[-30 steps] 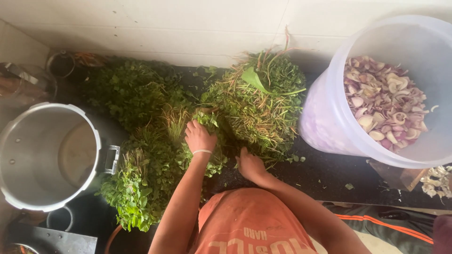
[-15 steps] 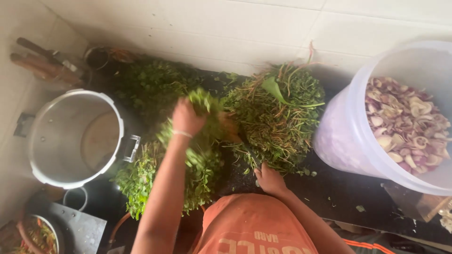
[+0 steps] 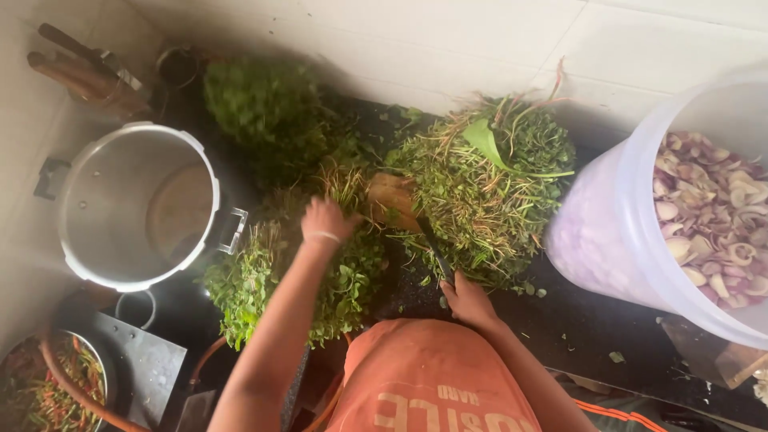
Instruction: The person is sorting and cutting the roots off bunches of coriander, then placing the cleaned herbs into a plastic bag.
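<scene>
A translucent plastic bucket (image 3: 632,240) of sliced onion stands at the right of the dark tabletop (image 3: 576,328); a steel pot (image 3: 136,204) sits left; heaped green herbs (image 3: 480,184) lie between; the left hand (image 3: 326,220) grips a herb bunch (image 3: 336,272); the right hand (image 3: 468,302) clasps a knife (image 3: 432,244) whose blade points into the herbs.

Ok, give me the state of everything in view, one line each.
Left hand: pressed on a bunch of green herbs, fingers closed over the stems.
Right hand: gripping a knife, blade pointing at the herbs.
Herb pile: heaped, roots showing.
Steel pot: uncovered, looks empty.
Plastic bucket: open, holding sliced onions.
Bowl: part in view, holding chopped vegetables.
</scene>
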